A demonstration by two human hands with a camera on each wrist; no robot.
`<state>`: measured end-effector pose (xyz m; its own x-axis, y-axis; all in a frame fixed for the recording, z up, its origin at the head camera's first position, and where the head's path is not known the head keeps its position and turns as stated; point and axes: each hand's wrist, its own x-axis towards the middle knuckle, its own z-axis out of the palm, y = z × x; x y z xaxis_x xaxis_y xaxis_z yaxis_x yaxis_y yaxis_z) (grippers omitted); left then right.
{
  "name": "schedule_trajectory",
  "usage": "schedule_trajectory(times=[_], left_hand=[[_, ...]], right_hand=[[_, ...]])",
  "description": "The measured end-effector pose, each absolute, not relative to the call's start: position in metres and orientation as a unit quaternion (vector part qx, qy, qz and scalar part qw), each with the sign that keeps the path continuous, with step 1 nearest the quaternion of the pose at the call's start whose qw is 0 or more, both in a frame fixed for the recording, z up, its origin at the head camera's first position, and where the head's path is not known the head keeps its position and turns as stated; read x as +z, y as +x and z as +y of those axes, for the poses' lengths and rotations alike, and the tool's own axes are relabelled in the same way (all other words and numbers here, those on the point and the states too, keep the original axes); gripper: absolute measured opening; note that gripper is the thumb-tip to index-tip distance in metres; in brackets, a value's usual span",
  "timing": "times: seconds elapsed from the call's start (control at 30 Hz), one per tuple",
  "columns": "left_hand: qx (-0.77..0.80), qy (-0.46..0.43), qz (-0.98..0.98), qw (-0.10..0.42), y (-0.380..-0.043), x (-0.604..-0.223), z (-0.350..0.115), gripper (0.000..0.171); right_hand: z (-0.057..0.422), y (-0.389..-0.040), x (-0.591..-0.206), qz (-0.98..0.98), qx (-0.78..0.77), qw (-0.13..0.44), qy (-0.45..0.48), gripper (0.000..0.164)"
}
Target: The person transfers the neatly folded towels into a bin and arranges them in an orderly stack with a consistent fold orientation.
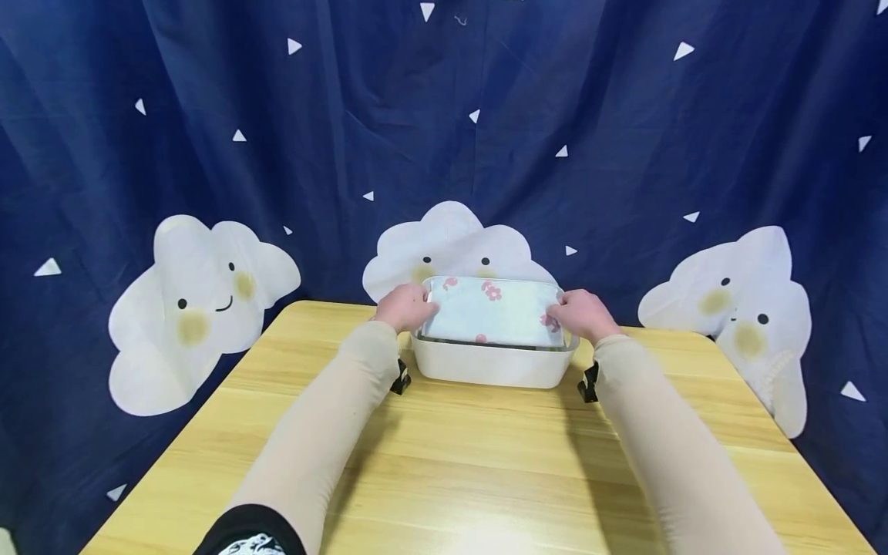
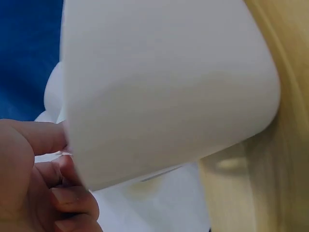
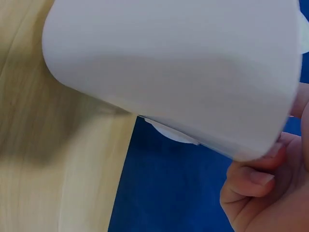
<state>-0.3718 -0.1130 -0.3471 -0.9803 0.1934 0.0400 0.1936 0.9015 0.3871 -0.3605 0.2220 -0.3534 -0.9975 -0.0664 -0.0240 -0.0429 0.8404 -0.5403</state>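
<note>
A white storage bin (image 1: 494,364) with rounded corners stands on the wooden table near its far edge. Inside it lies a flat, pale blue-white piece (image 1: 461,312) with pink flowers; whether it is cloth or something stiffer I cannot tell. My left hand (image 1: 405,308) grips the rim at the back left corner, thumb on the inner side. At the back right corner my right hand (image 1: 585,314) holds the rim likewise. Both wrist views show the bin's end walls, with fingers curled at the rim; the thumb tips are hidden behind the wall there.
The wooden table (image 1: 472,462) stretches toward me, with arm shadows on it. A dark blue curtain (image 1: 416,100) with white clouds and triangles hangs close behind the table. Black camera mounts (image 1: 400,378) sit under both wrists.
</note>
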Motion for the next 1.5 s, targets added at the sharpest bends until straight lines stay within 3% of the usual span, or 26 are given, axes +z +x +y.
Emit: schedule_trajectory(times=[0.37,0.77,1.2,1.37,1.5], left_hand=[[-0.178,-0.075,-0.981,0.003,-0.372,-0.362,-0.113,0.027],[-0.207,-0.113,-0.971,0.044,-0.372,-0.37,-0.121,0.03],[-0.17,-0.162,-0.964,0.124,-0.36,-0.378,-0.14,0.067],[-0.132,-0.178,-0.965,0.142,-0.352,-0.378,-0.147,0.075],[-0.106,-0.181,-0.967,0.144,-0.339,-0.38,-0.156,0.077]], right_hand=[[0.214,-0.355,-0.358,0.979,-0.201,0.014,-0.031,0.028],[0.216,-0.355,-0.362,0.978,-0.205,-0.004,-0.038,0.028],[0.217,-0.351,-0.364,0.972,-0.224,-0.006,-0.072,0.032],[0.222,-0.337,-0.358,0.968,-0.225,-0.056,-0.097,0.032],[0.234,-0.32,-0.357,0.974,-0.167,-0.117,-0.1,0.042]])
